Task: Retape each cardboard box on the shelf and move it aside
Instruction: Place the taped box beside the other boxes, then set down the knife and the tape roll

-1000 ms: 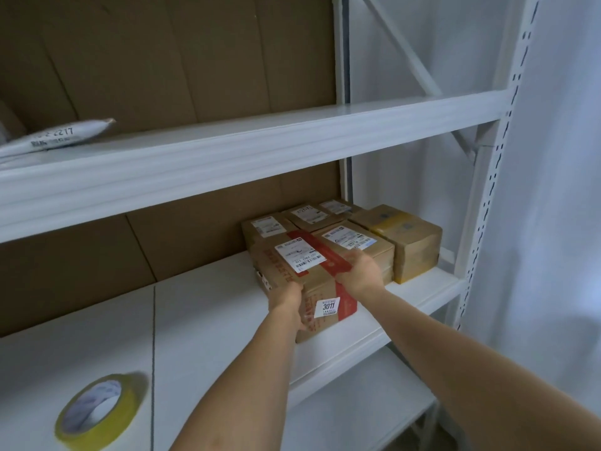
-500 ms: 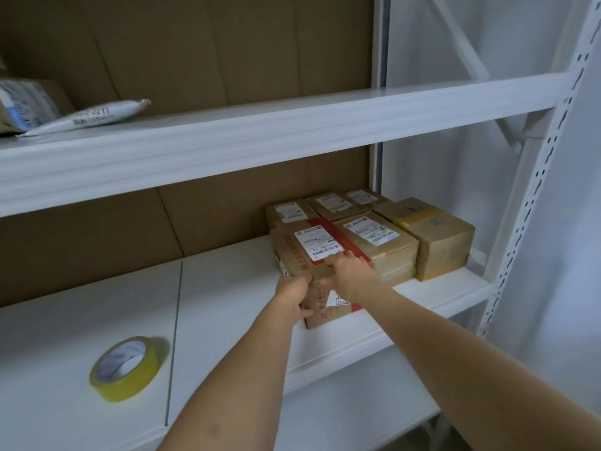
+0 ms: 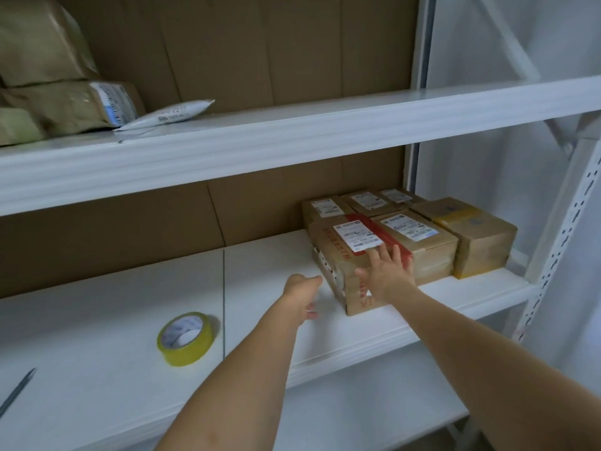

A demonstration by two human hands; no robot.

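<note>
The front box, the one with the red strip and a white label on top, sits on the white shelf at the left end of a bunch of boxes. All places here are told from this box.

The right hand lies on its near top edge with the fingers spread flat, touching it and gripping nothing. The left hand is just to the left of the box, low by the shelf top. It holds nothing, but its fingers point down and away, so I cannot tell if they are straight or curled.

Right beside the box on its right is a second box with a white label. Past that one stands a box with yellow tape. Behind the front box sit three more boxes, touching one another in a row.

The tape roll lies well to the left of the box, nearer the shelf's front edge — nobody is touching it. Farther left, at the picture's edge, lies a thin dark thing, maybe a pen.

How far along? My guess is that the front box is finished and set in with the others. I cannot tell which of the others have new tape — so how many are left is not clear.
</note>
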